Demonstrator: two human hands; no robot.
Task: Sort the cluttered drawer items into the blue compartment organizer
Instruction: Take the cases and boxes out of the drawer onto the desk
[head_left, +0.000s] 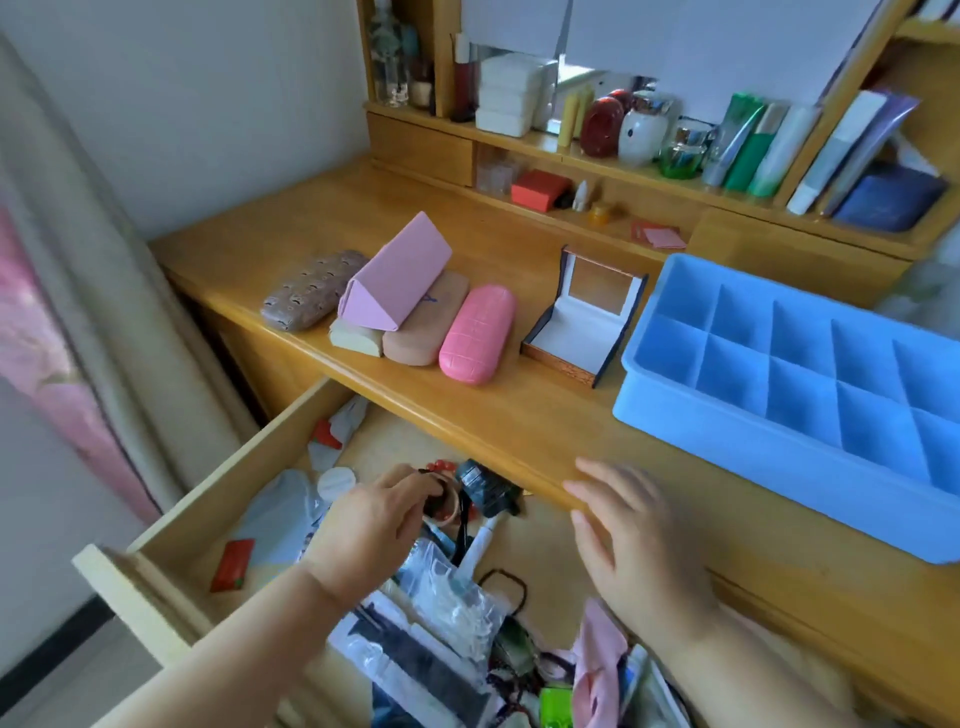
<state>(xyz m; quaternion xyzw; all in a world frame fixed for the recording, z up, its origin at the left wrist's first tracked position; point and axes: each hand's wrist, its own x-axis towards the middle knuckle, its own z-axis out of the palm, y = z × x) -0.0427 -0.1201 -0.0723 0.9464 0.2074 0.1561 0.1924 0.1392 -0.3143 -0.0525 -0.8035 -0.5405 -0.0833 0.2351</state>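
We are just starting: our left hand pinches a small round cup in the messy drawer, our right hand is open, and the blue organizer beyond it holds nothing yet.

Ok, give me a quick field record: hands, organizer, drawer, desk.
left hand: in the open drawer, fingers curled round a small round container
right hand: open, above the desk edge
blue organizer: on desk, visible compartments empty
drawer: open, cluttered with bags and cords
desk: glasses cases, open jewellery box
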